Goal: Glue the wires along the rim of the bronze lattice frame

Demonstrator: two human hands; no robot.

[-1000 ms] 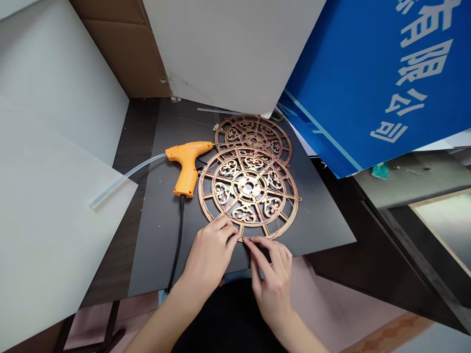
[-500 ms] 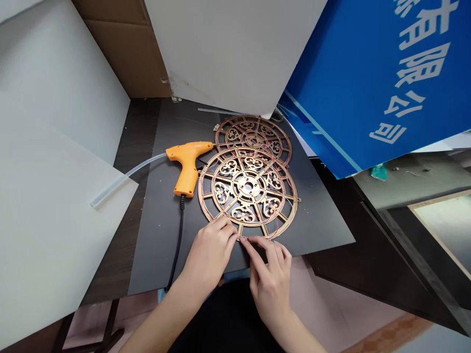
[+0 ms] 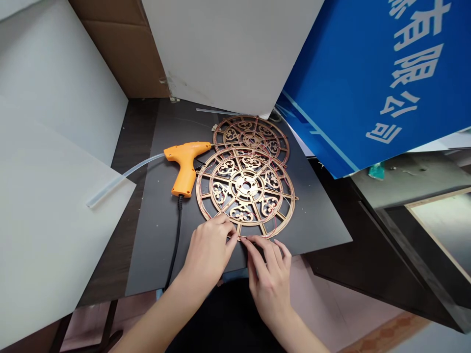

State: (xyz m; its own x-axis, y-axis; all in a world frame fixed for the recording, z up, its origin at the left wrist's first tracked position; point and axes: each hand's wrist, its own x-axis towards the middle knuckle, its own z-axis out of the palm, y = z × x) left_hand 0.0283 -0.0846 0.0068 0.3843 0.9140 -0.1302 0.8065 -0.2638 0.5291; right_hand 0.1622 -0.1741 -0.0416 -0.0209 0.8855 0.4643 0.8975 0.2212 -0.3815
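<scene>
Two round openwork discs lie overlapped on a dark grey board [image 3: 147,255], with thin red wires running over them. My left hand [image 3: 209,245] is closed at the lower rim of the near disc [image 3: 241,223], fingertips pinched together. Close on its right, my right hand [image 3: 270,267] has thumb and forefinger brought together at the same rim. What lies between the fingertips of either hand is too small to make out. Behind the near disc is the far disc [image 3: 228,122]. An orange glue gun [image 3: 186,166] lies left of the discs, its nozzle reaching their edges.
A clear glue stick [image 3: 125,176] sticks out of the gun's back over a white sheet [image 3: 55,206]. The gun's black cord [image 3: 175,255] runs to the front edge. White panels, brown cardboard [image 3: 117,49] and a blue sign [image 3: 342,88] stand behind.
The whole view has shifted slightly. My right hand's outer fingers have spread a little; both hands otherwise stay at the near disc's rim.
</scene>
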